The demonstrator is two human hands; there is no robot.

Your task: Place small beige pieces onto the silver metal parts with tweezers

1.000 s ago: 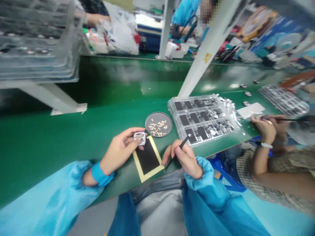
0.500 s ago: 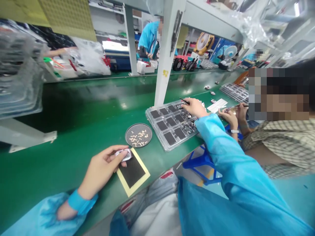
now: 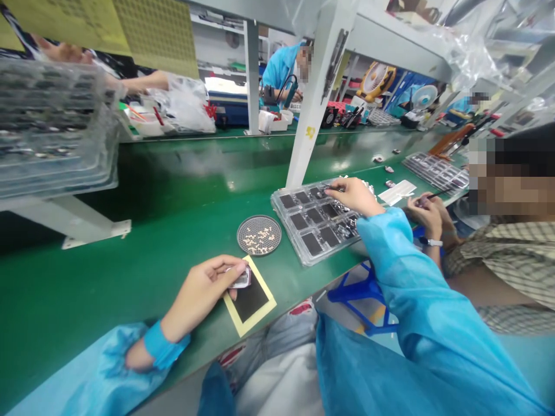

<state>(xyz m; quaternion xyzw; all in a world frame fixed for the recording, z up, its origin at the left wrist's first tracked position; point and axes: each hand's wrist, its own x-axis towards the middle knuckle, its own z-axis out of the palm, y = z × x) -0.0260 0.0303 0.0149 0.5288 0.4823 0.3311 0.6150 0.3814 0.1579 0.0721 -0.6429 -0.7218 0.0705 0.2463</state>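
- My left fingers [image 3: 232, 271] still grasp the small case [image 3: 243, 278]
- My right fingers [image 3: 339, 193], earlier beside the mat [image 3: 250, 299], now reach over the tray [image 3: 291, 231]; I cannot tell their grip

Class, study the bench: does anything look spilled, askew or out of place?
Slightly odd: a few small parts lie loose on the green bench, left of the far compartment tray, rather than in a compartment. Nothing looks spilled around the round dish.
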